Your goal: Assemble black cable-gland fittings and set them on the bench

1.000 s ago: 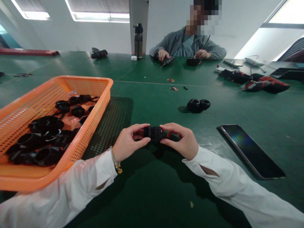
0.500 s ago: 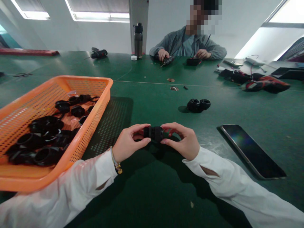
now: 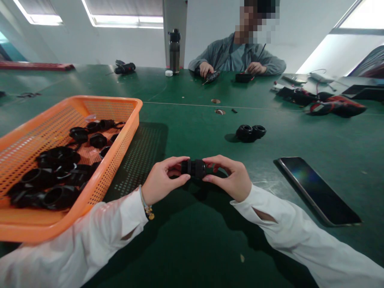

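A small black cylindrical fitting (image 3: 194, 168) is held just above the green table (image 3: 192, 248), pinched from both ends. My left hand (image 3: 162, 181) grips its left end with thumb and fingers. My right hand (image 3: 232, 178) grips its right end the same way. An orange mesh basket (image 3: 90, 105) at my left holds several black rings and caps (image 3: 57, 172). Two assembled black fittings (image 3: 250, 132) lie on the table beyond my hands.
A dark phone (image 3: 318, 191) lies face up at my right. Across the table a person in a grey jacket (image 3: 238, 56) works with small tools. A dark bottle (image 3: 175, 51) stands at the far middle, and red and black tools (image 3: 327, 105) lie at the far right.
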Tool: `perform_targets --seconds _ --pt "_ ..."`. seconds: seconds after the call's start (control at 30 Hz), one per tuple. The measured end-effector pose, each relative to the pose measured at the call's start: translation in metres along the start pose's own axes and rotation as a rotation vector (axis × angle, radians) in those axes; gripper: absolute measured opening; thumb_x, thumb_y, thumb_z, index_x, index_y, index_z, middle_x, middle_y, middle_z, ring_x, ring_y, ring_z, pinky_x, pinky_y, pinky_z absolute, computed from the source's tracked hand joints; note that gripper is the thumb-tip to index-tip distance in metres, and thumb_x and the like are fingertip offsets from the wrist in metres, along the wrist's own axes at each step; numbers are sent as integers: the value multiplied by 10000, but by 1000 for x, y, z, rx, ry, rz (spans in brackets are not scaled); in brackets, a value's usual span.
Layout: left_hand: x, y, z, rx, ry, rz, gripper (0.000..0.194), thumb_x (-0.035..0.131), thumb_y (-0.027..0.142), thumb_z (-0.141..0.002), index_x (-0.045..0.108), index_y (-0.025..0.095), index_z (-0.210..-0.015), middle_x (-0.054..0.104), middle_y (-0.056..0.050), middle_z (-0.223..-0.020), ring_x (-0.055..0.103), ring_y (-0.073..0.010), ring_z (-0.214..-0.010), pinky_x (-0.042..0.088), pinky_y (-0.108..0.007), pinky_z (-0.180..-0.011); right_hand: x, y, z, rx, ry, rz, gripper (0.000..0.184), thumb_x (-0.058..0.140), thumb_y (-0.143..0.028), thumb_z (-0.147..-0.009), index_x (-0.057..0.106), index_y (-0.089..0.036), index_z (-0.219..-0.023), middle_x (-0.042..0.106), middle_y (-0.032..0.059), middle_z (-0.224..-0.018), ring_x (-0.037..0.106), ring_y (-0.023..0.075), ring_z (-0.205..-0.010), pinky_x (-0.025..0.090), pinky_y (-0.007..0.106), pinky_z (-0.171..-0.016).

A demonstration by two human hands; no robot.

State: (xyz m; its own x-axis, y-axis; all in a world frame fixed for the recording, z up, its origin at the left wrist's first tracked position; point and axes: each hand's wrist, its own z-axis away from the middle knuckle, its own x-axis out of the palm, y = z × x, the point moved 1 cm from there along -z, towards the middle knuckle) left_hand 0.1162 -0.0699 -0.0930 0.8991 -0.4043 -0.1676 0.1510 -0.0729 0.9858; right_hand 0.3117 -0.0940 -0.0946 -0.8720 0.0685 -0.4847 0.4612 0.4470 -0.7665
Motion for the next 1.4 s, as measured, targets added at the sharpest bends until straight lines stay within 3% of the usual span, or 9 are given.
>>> perform_targets --seconds 0.57,0.8,1.03,1.2,1.4 --pt "0 0 1 19 0 -14 451 656 245 -638 629 117 -1070 638 -79 -979 633 -173 -823 560 -308 -755 1 2 1 61 1 -39 278 741 -306 -660 724 -228 -927 734 29 -808 659 185 -699 524 308 -623" --pt "-1 0 1 -15 11 1 467 657 247 -636 618 92 -1075 652 -78 -932 633 -177 -823 553 -317 -772 0 6 0 30 -22 -105 312 749 -275 -646 728 -232 -955 733 45 -878 672 196 -773 540 324 -683" --pt "-1 0 1 -22 -6 17 455 659 236 -649 616 110 -1084 669 -79 -944 644 -189 -846 553 -328 -779 0 3 1 -4 21 -19 280 713 -219 -664 730 -253 -941 714 49 -938 661 203 -826 540 345 -716" --pt "-1 0 1 6 -13 9 441 660 239 -655 624 126 -1079 669 -79 -968 643 -193 -855 553 -332 -778 0 0 2 6 40 -37 348 711 -215 -663 692 -247 -1010 718 38 -881 645 185 -753 525 304 -601" --pt "-1 0 1 0 -17 8 463 660 252 -652 619 108 -1090 660 -88 -982 636 -192 -863 550 -327 -787 0 -2 2 -6 45 -58 254 717 -201 -654 713 -231 -906 720 43 -850 638 183 -734 512 302 -597"
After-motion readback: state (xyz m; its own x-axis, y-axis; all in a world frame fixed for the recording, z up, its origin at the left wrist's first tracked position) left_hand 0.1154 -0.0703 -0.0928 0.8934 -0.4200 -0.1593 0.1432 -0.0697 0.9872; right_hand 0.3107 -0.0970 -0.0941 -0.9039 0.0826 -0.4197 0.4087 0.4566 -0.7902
